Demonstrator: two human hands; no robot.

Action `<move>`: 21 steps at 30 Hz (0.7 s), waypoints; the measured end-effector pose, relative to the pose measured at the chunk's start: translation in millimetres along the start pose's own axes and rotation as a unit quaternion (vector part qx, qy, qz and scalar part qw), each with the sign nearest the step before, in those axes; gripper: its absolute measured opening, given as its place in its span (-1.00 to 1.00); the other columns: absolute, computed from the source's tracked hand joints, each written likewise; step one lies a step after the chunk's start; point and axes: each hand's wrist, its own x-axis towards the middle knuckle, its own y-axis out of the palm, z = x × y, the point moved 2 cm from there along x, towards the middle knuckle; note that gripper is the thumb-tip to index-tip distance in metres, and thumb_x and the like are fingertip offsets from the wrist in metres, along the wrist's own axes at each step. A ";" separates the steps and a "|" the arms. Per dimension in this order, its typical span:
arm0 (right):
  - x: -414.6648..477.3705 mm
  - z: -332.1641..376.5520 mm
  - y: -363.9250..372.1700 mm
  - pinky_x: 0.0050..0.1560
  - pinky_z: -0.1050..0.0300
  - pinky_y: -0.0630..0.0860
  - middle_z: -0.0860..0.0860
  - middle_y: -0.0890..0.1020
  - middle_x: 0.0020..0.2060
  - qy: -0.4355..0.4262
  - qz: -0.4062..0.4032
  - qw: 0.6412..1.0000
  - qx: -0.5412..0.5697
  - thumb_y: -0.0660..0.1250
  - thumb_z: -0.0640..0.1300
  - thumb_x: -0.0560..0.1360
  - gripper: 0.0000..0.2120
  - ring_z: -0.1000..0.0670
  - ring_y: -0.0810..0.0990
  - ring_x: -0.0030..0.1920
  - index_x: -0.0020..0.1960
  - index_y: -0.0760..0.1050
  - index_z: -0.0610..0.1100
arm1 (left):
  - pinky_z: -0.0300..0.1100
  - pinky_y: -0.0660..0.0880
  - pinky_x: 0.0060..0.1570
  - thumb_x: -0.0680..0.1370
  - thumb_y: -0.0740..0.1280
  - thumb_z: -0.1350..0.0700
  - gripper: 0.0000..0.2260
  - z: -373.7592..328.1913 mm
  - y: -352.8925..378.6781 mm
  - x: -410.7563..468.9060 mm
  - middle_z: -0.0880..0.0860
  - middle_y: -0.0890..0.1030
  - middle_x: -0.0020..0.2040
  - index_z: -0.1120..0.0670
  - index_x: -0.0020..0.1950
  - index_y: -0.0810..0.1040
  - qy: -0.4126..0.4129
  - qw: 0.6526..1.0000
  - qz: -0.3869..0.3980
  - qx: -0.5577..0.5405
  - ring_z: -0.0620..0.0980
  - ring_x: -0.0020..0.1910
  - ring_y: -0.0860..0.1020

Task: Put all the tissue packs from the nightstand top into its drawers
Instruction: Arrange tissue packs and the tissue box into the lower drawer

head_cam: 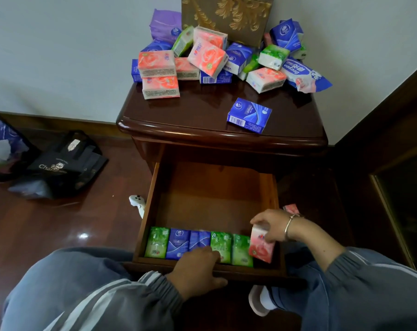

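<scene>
My right hand (272,225) is at the open drawer's (150,206) front right corner. Its fingers (257,219) are curled over the upper end of a pink tissue pack (261,249) and grip it. The pack's lower end is already down in the gap between the last green pack (242,250) of the row and the drawer's right wall. Its long axis runs the same way as its neighbours', only slightly tilted, with the rose-printed face toward me.

I judge the next move to be a short push straight down from my fingers, squaring it with the row. My left hand (198,268) lies over the drawer's front edge. Its fingers are loosely bent and rest on the blue and green packs, holding nothing. Behind the drawer, the nightstand top (202,115) still carries a pile of packs (202,60).
</scene>
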 end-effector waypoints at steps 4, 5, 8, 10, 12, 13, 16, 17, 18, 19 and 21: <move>6.7 1.0 1.6 0.30 0.02 0.42 -0.06 0.45 0.33 -0.007 0.020 0.998 -0.066 0.30 -0.26 0.46 -0.53 -0.09 0.45 0.29 0.36 0.39 -0.12 | -0.03 0.46 0.15 0.47 0.36 -0.17 -0.55 3.9 -4.8 2.2 0.07 0.48 0.23 0.05 0.25 0.48 0.008 1.000 0.004 -0.015 0.07 0.19 0.47; 6.2 -0.8 0.3 0.31 0.02 0.41 -0.06 0.44 0.35 -0.008 0.023 0.997 -0.072 0.30 -0.27 0.46 -0.53 -0.09 0.44 0.31 0.37 0.39 -0.12 | -0.03 0.46 0.14 0.47 0.36 -0.17 -0.56 4.0 -4.7 2.3 0.07 0.48 0.22 0.05 0.25 0.48 0.011 1.000 0.003 -0.016 0.07 0.18 0.48; 3.8 -3.1 -3.4 0.34 0.09 0.36 -0.03 0.39 0.38 -0.008 0.032 0.997 -0.076 0.29 -0.29 0.46 -0.45 -0.06 0.38 0.36 0.43 0.31 -0.10 | -0.03 0.46 0.14 0.47 0.36 -0.17 -0.56 4.6 -3.7 2.8 0.07 0.48 0.22 0.05 0.25 0.48 0.015 1.000 0.007 -0.020 0.07 0.18 0.47; 5.2 1.9 0.5 0.30 0.02 0.41 -0.08 0.42 0.35 -0.013 0.032 0.994 -0.103 0.25 -0.30 0.48 -0.51 -0.10 0.42 0.30 0.40 0.35 -0.13 | -0.02 0.46 0.15 0.48 0.36 -0.17 -0.55 4.7 -3.5 3.9 0.08 0.47 0.23 0.06 0.25 0.47 0.018 1.000 0.010 -0.019 0.08 0.19 0.47; 8.4 8.4 7.0 0.28 0.02 0.42 -0.11 0.42 0.34 -0.008 0.034 0.991 -0.126 0.21 -0.33 0.48 -0.51 -0.13 0.41 0.31 0.40 0.32 -0.14 | -0.03 0.46 0.15 0.48 0.36 -0.17 -0.55 5.3 -3.0 5.4 0.08 0.47 0.23 0.06 0.26 0.47 0.020 1.000 0.014 -0.020 0.07 0.19 0.47; 10.2 10.4 9.5 0.27 0.03 0.42 -0.12 0.40 0.35 -0.004 0.034 0.991 -0.132 0.20 -0.34 0.48 -0.49 -0.13 0.40 0.31 0.42 0.30 -0.14 | -0.03 0.45 0.15 0.48 0.36 -0.17 -0.55 6.1 -2.3 5.9 0.07 0.47 0.23 0.05 0.27 0.47 0.022 0.999 0.016 -0.023 0.07 0.19 0.47; 8.3 8.8 5.8 0.27 0.02 0.43 -0.12 0.41 0.34 -0.005 0.030 0.991 -0.131 0.18 -0.37 0.48 -0.49 -0.14 0.41 0.30 0.42 0.30 -0.14 | -0.04 0.41 0.23 0.49 0.32 -0.20 -0.51 7.0 0.7 8.4 0.03 0.46 0.27 0.02 0.33 0.44 0.044 0.998 -0.004 -0.049 0.02 0.25 0.43; 6.5 6.6 2.9 0.28 0.02 0.42 -0.10 0.40 0.35 -0.007 0.030 0.991 -0.128 0.18 -0.35 0.49 -0.48 -0.13 0.41 0.31 0.43 0.29 -0.13 | -0.04 0.38 0.27 0.51 0.29 -0.21 -0.51 5.2 1.4 10.8 0.02 0.44 0.29 0.01 0.36 0.42 0.057 0.996 -0.024 -0.059 0.01 0.28 0.41; 4.7 4.6 0.9 0.29 0.02 0.41 -0.09 0.40 0.35 -0.010 0.029 0.992 -0.125 0.19 -0.33 0.50 -0.48 -0.13 0.40 0.31 0.44 0.28 -0.12 | -0.03 0.34 0.30 0.53 0.25 -0.21 -0.50 2.5 2.2 14.8 0.00 0.42 0.32 0.00 0.39 0.39 0.071 0.995 -0.048 -0.054 0.01 0.31 0.38; 3.4 3.2 -0.1 0.29 0.02 0.40 -0.09 0.40 0.35 -0.011 0.027 0.992 -0.124 0.20 -0.31 0.50 -0.49 -0.13 0.40 0.31 0.44 0.27 -0.11 | -0.03 0.29 0.33 0.56 0.21 -0.20 -0.51 -1.1 3.2 20.4 -0.01 0.39 0.37 0.00 0.42 0.35 0.084 0.994 -0.071 -0.030 0.01 0.34 0.34; 0.9 1.2 -0.6 0.32 -0.01 0.38 -0.09 0.38 0.37 -0.010 0.021 0.992 -0.127 0.20 -0.30 0.51 -0.49 -0.13 0.38 0.33 0.44 0.27 -0.11 | -0.02 0.19 0.38 0.61 0.13 -0.15 -0.54 -11.4 6.8 33.1 -0.03 0.32 0.45 -0.02 0.47 0.30 0.103 0.989 -0.099 0.027 0.01 0.40 0.27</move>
